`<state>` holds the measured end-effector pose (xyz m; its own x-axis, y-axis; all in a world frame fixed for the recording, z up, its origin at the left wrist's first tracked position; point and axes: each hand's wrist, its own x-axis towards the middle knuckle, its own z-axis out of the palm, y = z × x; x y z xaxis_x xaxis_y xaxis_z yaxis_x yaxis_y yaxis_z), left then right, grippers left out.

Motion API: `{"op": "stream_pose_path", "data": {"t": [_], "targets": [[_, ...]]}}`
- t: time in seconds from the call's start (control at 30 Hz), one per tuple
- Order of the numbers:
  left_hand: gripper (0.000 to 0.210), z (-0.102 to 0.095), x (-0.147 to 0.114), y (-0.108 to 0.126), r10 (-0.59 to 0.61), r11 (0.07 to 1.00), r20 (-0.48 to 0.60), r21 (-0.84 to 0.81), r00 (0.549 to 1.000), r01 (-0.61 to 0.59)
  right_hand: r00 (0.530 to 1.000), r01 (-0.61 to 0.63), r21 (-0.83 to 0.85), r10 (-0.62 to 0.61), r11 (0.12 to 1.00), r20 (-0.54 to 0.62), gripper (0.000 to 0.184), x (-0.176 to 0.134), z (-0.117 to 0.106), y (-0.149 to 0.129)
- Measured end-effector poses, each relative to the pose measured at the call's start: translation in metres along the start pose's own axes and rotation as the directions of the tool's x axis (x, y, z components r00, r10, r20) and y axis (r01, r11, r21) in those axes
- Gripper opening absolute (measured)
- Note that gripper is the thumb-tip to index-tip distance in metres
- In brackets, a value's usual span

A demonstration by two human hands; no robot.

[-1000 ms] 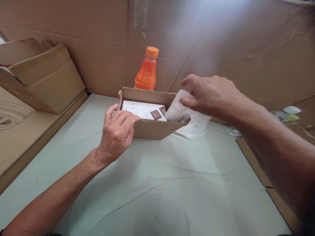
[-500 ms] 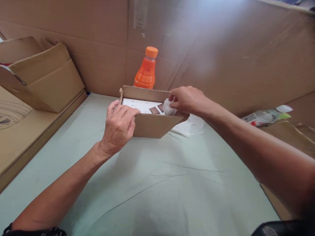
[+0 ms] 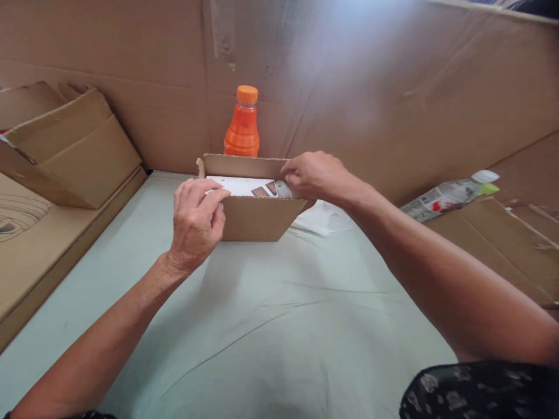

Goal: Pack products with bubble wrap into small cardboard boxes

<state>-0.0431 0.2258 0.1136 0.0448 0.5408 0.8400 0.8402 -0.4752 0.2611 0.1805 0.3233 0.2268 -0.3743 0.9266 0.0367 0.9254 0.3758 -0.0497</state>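
Observation:
A small brown cardboard box [image 3: 257, 220] stands on the pale green cloth with its top open. Inside lies a white printed item [image 3: 238, 185] with dark brown shapes on it. At the box's right end sits a crumpled, whitish see-through piece [image 3: 283, 188], perhaps plastic wrap. My left hand [image 3: 198, 218] grips the left part of the front rim, its fingertips reaching over onto the white item. Over the right end, my right hand [image 3: 321, 176] has its fingers curled down beside the see-through piece; whatever they pinch is hidden.
Behind the box stands an orange-capped bottle of orange drink [image 3: 241, 131], near a tall cardboard wall [image 3: 144, 110]. White plastic sheeting [image 3: 325, 219] lies to its right. A clear bottle [image 3: 449, 198] rests on cardboard at right; an open carton [image 3: 87, 157] stands left.
The view has shifted slightly, moving the scene left. My right hand's fingers have gone lower at the box's right end, and the whitish piece now shows less.

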Motion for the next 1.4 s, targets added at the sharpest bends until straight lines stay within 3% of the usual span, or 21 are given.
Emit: {"op": "stream_pose_path", "data": {"t": [0.03, 0.1, 0.17, 0.27, 0.37, 0.43, 0.5, 0.6, 0.67, 0.83, 0.93, 1.07, 1.2, 1.3, 1.4], "targets": [[0.037, -0.003, -0.005, 0.000, -0.021, 1.000, -0.026, -0.018, 0.999, 0.021, 0.993, 0.004, 0.052, 0.002, 0.999, -0.115, 0.023, -0.013, -0.002, 0.009], [0.053, -0.009, -0.020, -0.004, -0.119, 0.990, -0.057, -0.077, 0.991, 0.115, 0.935, 0.014, 0.193, 0.055, 0.981, -0.349, 0.024, -0.042, 0.006, 0.029], [0.064, -0.009, -0.037, -0.014, -0.302, 0.939, -0.012, -0.178, 0.953, 0.295, 0.894, 0.030, 0.369, 0.141, 0.929, -0.426, 0.023, -0.065, 0.031, 0.043], [0.065, 0.006, -0.055, -0.032, -0.558, 0.741, 0.168, -0.342, 0.813, 0.579, 0.955, 0.036, 0.604, 0.151, 0.796, -0.257, 0.038, -0.072, 0.087, 0.043], [0.053, 0.026, -0.056, -0.035, -0.649, 0.586, 0.264, -0.424, 0.713, 0.691, 0.984, -0.032, 0.727, 0.148, 0.686, -0.097, 0.048, -0.060, 0.126, 0.029], [0.049, 0.035, -0.052, -0.020, -0.659, 0.556, 0.270, -0.453, 0.702, 0.697, 0.974, -0.066, 0.744, 0.204, 0.665, -0.095, 0.043, -0.061, 0.132, 0.029], [0.052, 0.035, -0.053, 0.006, -0.625, 0.565, 0.292, -0.470, 0.723, 0.678, 0.957, -0.062, 0.743, 0.252, 0.666, -0.146, 0.036, -0.078, 0.129, 0.039], [0.058, 0.016, -0.068, 0.049, -0.543, 0.609, 0.368, -0.446, 0.755, 0.656, 0.924, -0.017, 0.772, 0.306, 0.635, -0.231, 0.032, -0.119, 0.124, 0.054], [0.056, -0.007, -0.087, 0.067, -0.561, 0.619, 0.377, -0.399, 0.737, 0.676, 0.925, -0.002, 0.786, 0.300, 0.618, -0.232, 0.031, -0.138, 0.126, 0.049], [0.044, -0.071, -0.143, 0.077, -0.753, 0.546, 0.260, -0.267, 0.604, 0.794, 0.985, 0.050, 0.777, 0.096, 0.627, -0.142, 0.028, -0.138, 0.137, -0.004], [0.050, -0.094, -0.164, 0.081, -0.795, 0.531, 0.189, -0.242, 0.577, 0.812, 0.995, 0.084, 0.797, -0.001, 0.598, -0.104, 0.035, -0.125, 0.137, -0.030], [0.046, -0.114, -0.173, 0.071, -0.839, 0.506, 0.082, -0.247, 0.538, 0.826, 0.983, 0.181, 0.781, -0.122, 0.598, -0.135, 0.038, -0.097, 0.129, -0.067], [0.040, -0.151, -0.169, 0.033, -0.866, 0.499, -0.166, -0.236, 0.472, 0.834, 0.926, 0.346, 0.792, -0.318, 0.502, -0.203, 0.045, -0.046, 0.116, -0.142], [0.043, -0.187, -0.163, -0.007, -0.804, 0.560, -0.365, -0.196, 0.470, 0.805, 0.834, 0.468, 0.818, -0.473, 0.334, -0.284, 0.051, 0.004, 0.113, -0.218], [0.053, -0.216, -0.156, -0.049, -0.720, 0.603, -0.518, -0.138, 0.461, 0.786, 0.743, 0.515, 0.840, -0.577, 0.169, -0.339, 0.055, 0.051, 0.124, -0.289]]}}
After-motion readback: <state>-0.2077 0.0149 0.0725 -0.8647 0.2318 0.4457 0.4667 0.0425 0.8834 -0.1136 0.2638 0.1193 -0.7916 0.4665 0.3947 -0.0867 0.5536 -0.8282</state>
